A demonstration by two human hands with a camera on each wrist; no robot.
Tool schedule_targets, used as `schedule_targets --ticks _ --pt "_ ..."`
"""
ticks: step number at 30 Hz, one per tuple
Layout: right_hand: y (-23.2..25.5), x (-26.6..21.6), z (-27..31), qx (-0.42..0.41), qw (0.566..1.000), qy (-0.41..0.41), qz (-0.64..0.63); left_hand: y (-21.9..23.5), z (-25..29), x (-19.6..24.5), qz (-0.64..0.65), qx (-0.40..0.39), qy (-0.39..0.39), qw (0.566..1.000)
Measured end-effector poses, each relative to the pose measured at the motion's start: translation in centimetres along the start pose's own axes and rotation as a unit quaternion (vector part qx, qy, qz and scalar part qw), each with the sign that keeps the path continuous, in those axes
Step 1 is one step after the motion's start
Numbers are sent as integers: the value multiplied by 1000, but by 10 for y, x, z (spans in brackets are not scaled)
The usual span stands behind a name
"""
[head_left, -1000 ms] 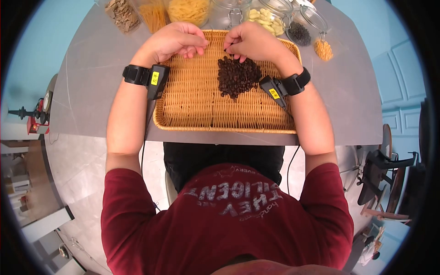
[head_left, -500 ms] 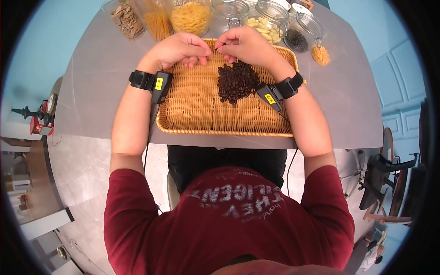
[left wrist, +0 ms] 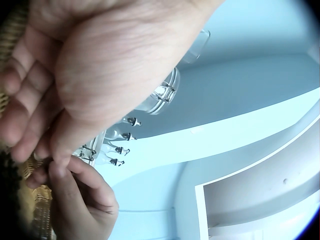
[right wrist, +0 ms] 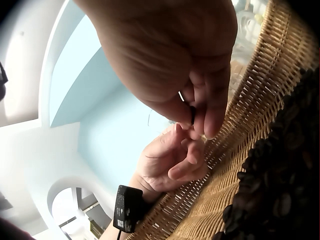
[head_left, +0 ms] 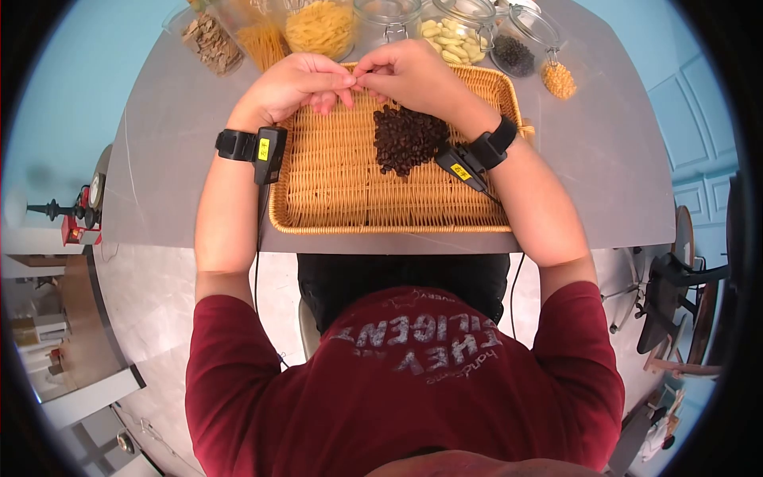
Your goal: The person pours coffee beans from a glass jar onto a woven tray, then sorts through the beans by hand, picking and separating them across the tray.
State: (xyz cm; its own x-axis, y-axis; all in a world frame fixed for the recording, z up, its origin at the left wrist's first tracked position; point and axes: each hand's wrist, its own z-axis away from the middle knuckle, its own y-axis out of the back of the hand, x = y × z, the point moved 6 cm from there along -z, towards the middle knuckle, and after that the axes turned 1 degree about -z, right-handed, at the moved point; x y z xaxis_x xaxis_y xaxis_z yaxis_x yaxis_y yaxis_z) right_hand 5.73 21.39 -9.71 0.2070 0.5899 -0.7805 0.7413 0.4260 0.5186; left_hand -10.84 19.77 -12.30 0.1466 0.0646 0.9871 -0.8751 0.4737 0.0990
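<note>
My right hand pinches a small dark coffee bean between thumb and forefinger. Its fingertips meet those of my left hand, over the far side of a wicker tray. Seen from the right wrist, the left hand has its thumb and forefinger at the right fingertips, the other fingers loosely bent. Whether it grips anything there, I cannot tell. A heap of dark coffee beans lies on the tray, just below the right hand.
Behind the tray stand a container of brown flakes, spaghetti, penne and a jar of pale beans. Farther right are jars of black beans and yellow kernels. The grey table's front edge runs below the tray.
My right hand has moved left with the dark bean, away from above the heap. The gap between the two hands has closed and their fingertips now meet.
</note>
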Motion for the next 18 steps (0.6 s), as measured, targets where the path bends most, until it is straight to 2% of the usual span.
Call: schedule_targets --ticks 6,11,18 --pt "-2 -8 2 24 1000 16 10 2 1 3 -9 1 -1 1000" --pt "-1 -15 3 45 992 98 71 3 2 3 10 19 14 1000" --pt "4 -20 4 64 994 80 34 5 1 2 34 29 33 998"
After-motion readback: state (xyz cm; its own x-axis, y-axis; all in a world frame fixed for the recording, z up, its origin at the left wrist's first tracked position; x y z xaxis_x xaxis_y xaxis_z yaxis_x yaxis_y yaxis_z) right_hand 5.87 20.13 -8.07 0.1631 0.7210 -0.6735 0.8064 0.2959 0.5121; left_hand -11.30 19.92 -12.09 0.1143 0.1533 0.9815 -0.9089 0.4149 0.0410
